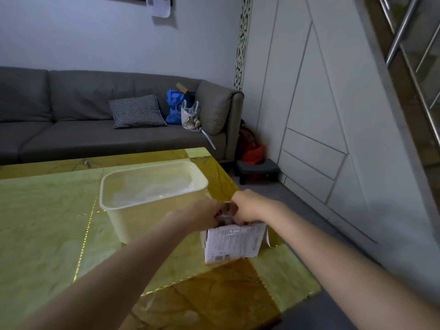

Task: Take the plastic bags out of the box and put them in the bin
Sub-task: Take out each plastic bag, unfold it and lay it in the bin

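I see a yellow-green table [47, 210] before a grey sofa [83, 110], with the bin [152, 198] just left of the box [234, 241] near its right edge, where my left hand [202, 216] and right hand [247, 206] both pinch crumpled bags [226, 216] at the box's open top.

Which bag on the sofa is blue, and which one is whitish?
The blue bag stands at the back, against the sofa cushions. The whitish bag sits in front of it, nearer the armrest, with a pale strap hanging off the seat.
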Available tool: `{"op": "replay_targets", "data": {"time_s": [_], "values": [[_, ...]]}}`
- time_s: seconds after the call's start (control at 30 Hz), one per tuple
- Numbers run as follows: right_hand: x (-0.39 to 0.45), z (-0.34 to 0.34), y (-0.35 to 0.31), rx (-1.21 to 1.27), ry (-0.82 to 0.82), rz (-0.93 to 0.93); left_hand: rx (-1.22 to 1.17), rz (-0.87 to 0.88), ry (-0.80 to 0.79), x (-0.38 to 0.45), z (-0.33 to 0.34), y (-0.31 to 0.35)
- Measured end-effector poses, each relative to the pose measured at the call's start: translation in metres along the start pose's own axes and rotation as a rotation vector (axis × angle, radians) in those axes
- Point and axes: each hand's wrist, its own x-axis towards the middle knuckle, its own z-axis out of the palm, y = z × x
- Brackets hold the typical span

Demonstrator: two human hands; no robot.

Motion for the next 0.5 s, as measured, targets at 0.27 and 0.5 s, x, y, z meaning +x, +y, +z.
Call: {"op": "replay_targets", "data": {"time_s": [0.27,0.5], "values": [[0.008,0.014,0.002,0.168,0.243,-0.032,0.004,-0.084,0.195,0.000,0.017,-0.007],[0.005,0.004,0.014,0.479,0.148,-0.074,-0.107,-0.069,0.245,-0.004,0.009,-0.005]]}}
